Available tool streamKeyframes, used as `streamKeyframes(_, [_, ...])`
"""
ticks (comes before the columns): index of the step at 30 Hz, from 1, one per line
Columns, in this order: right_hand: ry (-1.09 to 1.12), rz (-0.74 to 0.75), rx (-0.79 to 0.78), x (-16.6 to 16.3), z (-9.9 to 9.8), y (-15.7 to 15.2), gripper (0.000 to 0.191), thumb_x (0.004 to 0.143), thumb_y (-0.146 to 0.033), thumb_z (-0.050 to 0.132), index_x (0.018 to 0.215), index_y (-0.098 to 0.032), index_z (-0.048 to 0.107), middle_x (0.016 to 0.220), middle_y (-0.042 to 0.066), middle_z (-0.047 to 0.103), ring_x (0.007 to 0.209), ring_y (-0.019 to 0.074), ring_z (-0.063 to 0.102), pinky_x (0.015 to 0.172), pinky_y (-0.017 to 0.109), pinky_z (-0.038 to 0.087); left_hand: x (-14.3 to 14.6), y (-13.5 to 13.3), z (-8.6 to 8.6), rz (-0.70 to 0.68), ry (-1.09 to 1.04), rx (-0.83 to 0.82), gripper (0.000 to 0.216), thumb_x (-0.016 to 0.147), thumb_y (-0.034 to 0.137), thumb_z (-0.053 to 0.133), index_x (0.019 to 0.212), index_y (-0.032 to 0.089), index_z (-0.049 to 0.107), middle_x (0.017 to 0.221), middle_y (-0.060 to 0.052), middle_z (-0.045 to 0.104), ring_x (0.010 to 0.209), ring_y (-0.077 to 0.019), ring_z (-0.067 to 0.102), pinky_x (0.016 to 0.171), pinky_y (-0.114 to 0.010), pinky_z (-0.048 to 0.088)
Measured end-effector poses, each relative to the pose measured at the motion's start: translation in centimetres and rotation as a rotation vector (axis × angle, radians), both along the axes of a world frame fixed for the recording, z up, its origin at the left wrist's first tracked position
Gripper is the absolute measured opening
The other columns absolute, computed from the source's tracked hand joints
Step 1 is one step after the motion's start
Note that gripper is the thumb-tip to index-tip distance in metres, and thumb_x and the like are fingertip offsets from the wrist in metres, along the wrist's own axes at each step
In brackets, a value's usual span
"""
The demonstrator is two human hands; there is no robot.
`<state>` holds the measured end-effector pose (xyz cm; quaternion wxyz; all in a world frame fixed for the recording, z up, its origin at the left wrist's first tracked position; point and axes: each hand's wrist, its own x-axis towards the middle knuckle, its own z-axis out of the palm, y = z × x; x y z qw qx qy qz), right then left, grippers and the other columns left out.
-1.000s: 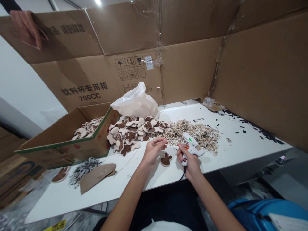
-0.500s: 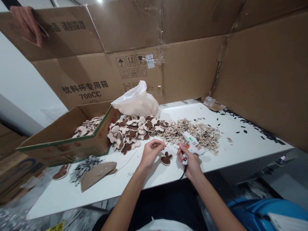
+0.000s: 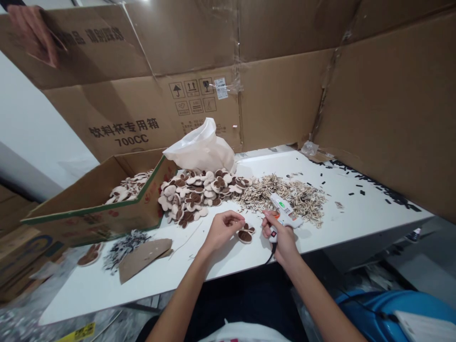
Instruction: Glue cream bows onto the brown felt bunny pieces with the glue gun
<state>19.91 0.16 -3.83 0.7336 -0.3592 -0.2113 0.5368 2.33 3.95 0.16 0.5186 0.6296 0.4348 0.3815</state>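
A brown plush rabbit-shaped patch with a pale edge lies flat on the white table between my hands. Across it, below the ears, sits a small pale bow-like piece. My left hand is closed in a pinch at the patch's upper left, its fingertips at the end of that piece. My right hand is wrapped round the handle of a white glue gun with a green light and an orange part. The gun rests to the patch's right, its cable hanging over the table edge.
Behind my hands lie a heap of rabbit patches and a heap of small pale pieces. A cardboard box with more patches stands left, near brown card. Black bits lie right. Another person's hand hangs over the cardboard wall.
My left hand has lowered to the patch, and the pale piece now lies across it below the ears. The right hand with the glue gun has barely moved.
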Motion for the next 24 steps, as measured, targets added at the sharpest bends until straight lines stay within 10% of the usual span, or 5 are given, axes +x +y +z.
streamKeyframes(24, [-0.011, -0.002, 0.013, 0.1, -0.2, 0.1, 0.026, 0.076, -0.034, 0.089, 0.085, -0.016, 0.071, 0.062, -0.002, 0.062, 0.043, 0.0066, 0.044, 0.04, 0.02, 0.036, -2.0, 0.2, 1.1, -0.237, 0.568, 0.508, 0.011, 0.091, 0.021, 0.065, 0.092, 0.024, 0.076, 0.091, -0.002, 0.073, 0.087, -0.0193, 0.063, 0.079, -0.029, 0.046])
